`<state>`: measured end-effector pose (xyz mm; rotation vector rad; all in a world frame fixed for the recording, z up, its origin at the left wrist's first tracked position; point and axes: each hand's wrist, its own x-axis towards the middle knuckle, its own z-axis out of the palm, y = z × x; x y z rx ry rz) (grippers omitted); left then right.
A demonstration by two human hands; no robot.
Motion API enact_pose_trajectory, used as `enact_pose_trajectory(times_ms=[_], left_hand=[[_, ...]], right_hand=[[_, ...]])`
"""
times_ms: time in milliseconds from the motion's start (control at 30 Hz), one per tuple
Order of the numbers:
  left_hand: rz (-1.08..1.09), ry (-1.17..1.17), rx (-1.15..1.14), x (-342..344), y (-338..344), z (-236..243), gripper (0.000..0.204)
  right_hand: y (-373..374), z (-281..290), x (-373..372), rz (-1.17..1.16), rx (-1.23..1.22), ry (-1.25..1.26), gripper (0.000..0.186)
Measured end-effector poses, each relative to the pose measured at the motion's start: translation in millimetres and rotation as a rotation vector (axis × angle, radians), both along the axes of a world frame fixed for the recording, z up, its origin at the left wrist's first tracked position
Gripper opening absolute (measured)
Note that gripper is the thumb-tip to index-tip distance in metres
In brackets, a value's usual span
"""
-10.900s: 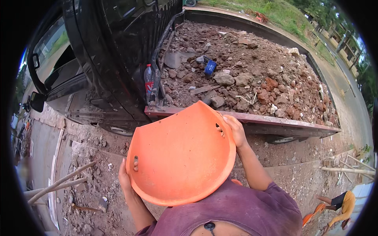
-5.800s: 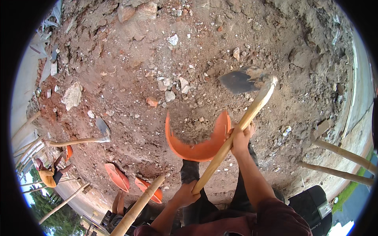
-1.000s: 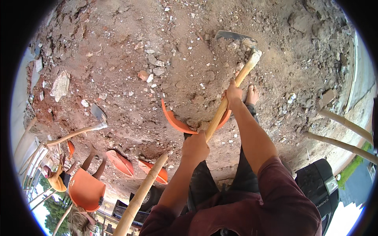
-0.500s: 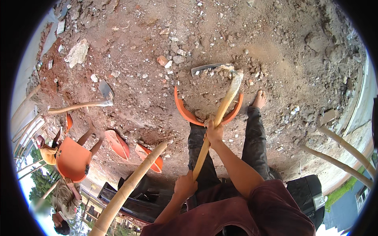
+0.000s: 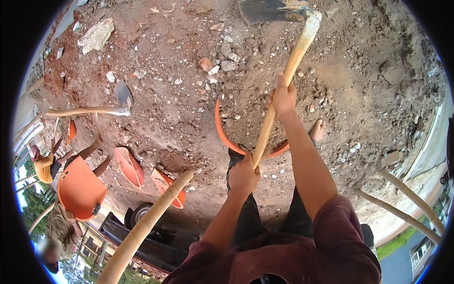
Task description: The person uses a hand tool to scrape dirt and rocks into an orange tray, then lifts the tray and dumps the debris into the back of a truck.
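Left: one idle hoe (image 5: 90,110), two orange scoops (image 5: 129,168) near one bamboo pole (image 5: 146,229). Centre: left hand (image 5: 243,175) wrapped low on second hoe (image 5: 267,128), right hand (image 5: 283,97) wrapped higher; shaft slants across one orange-rimmed scoop (image 5: 220,127) (blade beyond). Right: two poles (image 5: 411,202). Second hoe: pale wood, dark blade, dirt-crusted socket.

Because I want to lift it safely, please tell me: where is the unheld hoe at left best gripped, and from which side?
Probably the middle of the wooden handle, coming from above: it lies crosswise, slim and seemingly uncovered, while the broad metal blade is at its right end.
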<state>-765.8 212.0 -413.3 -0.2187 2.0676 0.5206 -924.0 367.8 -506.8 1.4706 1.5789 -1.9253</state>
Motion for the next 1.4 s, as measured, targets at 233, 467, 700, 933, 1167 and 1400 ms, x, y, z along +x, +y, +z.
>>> enact_pose_trajectory(times_ms=[233, 467, 700, 933, 1167, 1400], left_hand=[[0.111, -0.159, 0.017, 38.3, -8.0, -10.2, 0.035], [-0.049, -0.375, -0.048, 84.2, -49.7, 98.0, 0.039], [-0.163, -0.462, -0.120, 167.4, -133.8, 187.4, 0.029], [-0.041, -0.260, 0.411, 100.9, -7.3, 120.4, 0.043], [0.326, 0.143, 0.494, 19.7, 72.8, 7.1, 0.039], [0.472, 0.189, 0.026, -23.5, -72.1, -195.7, 0.037]], right_hand=[[-37.3, -59.1, 39.0, 0.284, 0.068, -0.388, 0.045], [-60.1, 2.7, 144.3, 0.077, -0.152, -0.379, 0.033], [-119.2, 100.2, 259.0, -0.230, -0.364, -0.484, 0.026], [52.0, 85.6, 184.2, -0.091, 0.150, -0.205, 0.024], [414.5, 26.5, 142.7, 0.902, 0.878, -0.607, 0.038], [415.7, -3.5, 42.6, 1.571, 1.502, -0.834, 0.037]])
